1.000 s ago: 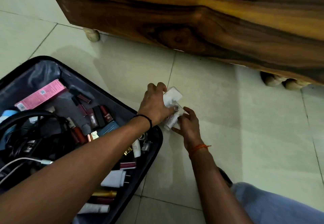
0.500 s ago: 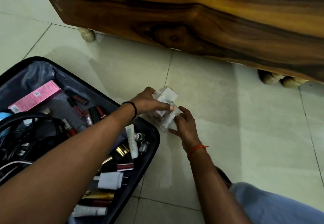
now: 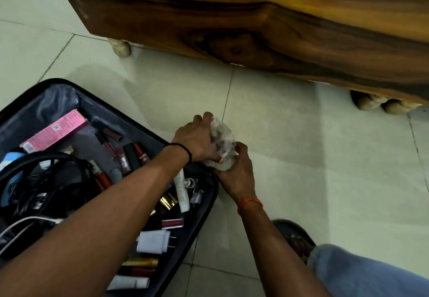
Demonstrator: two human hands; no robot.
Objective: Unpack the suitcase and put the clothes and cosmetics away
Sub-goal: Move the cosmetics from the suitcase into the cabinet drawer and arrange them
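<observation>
Between both hands [image 3: 197, 137], clear pouch [image 3: 224, 138], long axis upright

Two hands [image 3: 197, 138] are in view. One open suitcase [image 3: 206, 215] lies on the floor. Inside: one pink box [image 3: 54, 130], one white charger [image 3: 153, 242], two white tubes [image 3: 181, 192] (smaller pieces too cluttered to count).

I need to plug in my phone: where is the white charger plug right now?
In the head view, the white charger plug lies in the open suitcase, near its lower right rim, under the left forearm, between a maroon lip gloss tube and a gold tube.
</observation>
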